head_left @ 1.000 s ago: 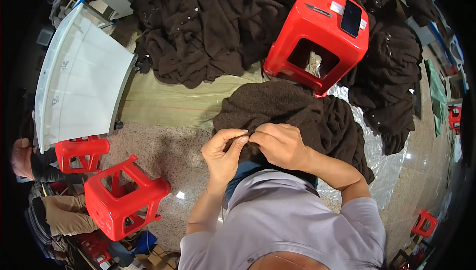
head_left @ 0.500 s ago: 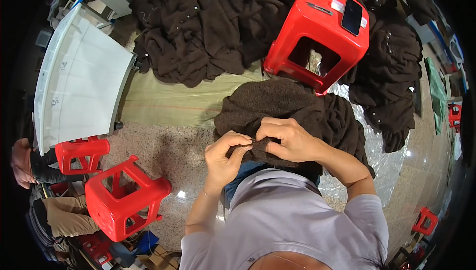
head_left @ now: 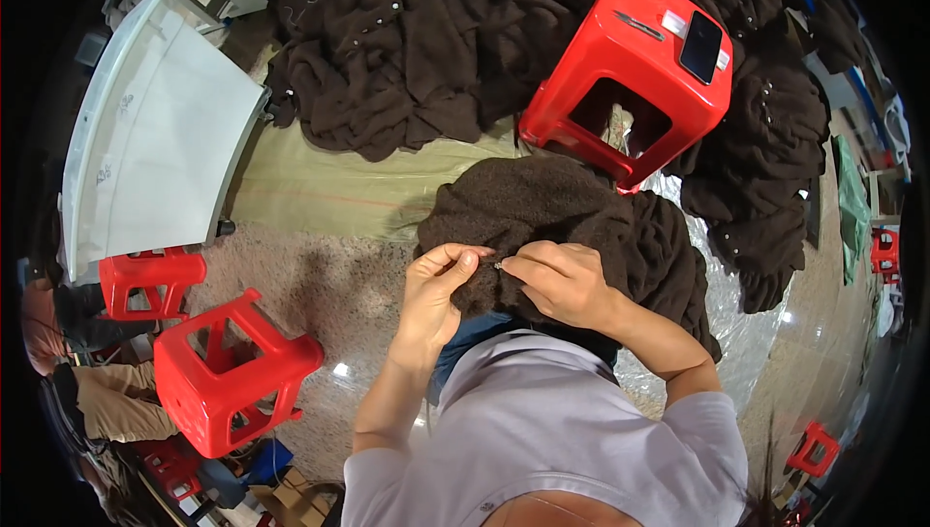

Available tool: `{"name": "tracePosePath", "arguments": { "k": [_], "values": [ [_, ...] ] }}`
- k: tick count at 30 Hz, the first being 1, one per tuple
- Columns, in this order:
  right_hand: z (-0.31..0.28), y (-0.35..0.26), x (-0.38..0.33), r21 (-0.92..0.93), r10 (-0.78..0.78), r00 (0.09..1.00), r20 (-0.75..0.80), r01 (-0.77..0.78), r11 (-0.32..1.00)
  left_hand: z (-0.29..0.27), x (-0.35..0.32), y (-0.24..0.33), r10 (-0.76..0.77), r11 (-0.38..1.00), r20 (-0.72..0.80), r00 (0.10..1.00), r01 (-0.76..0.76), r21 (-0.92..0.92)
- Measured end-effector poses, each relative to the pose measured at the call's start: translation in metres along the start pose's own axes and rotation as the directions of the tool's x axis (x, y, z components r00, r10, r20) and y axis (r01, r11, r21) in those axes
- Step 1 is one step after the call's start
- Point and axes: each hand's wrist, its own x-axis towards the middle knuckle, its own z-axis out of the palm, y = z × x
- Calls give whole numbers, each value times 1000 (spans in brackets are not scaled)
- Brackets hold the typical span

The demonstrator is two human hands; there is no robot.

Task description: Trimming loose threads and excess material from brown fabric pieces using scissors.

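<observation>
A dark brown knitted garment lies bunched over my lap. My left hand is closed in a pinch, with thumb and forefinger at the garment's edge. Just to its right, the fingertips of my right hand are pressed together. A tiny pale thing shows at those fingertips, too small to name. Ahead and to the right stands a red plastic stool. On its seat rest a pair of thread snips, a black phone and small white pieces.
Brown garments with small pale dots are heaped ahead on yellowish sheeting. More garments lie at the right over clear plastic. A white bin stands at left. Below it are red stools and another person's legs.
My hands have opened a small gap between them, and the right fingers have closed into a tighter pinch with a pale speck at the tips. The whole view has shifted slightly.
</observation>
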Motion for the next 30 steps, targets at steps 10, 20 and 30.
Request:
{"name": "tracePosePath", "arguments": {
  "k": [10, 20, 30],
  "values": [
    [9, 7, -9, 204, 260, 966, 0, -254, 945, 3, -9, 6, -67, 988, 26, 997, 62, 139],
    [18, 3, -10, 178, 295, 955, -35, -285, 942, -1, -13, 2, -86, 994, -43, 995, 89, 64],
    [18, 1, -4, 297, 313, 948, 53, -314, 902, 5, -5, -9, 100, 987, -143, 985, -79, 143]
  ]
}}
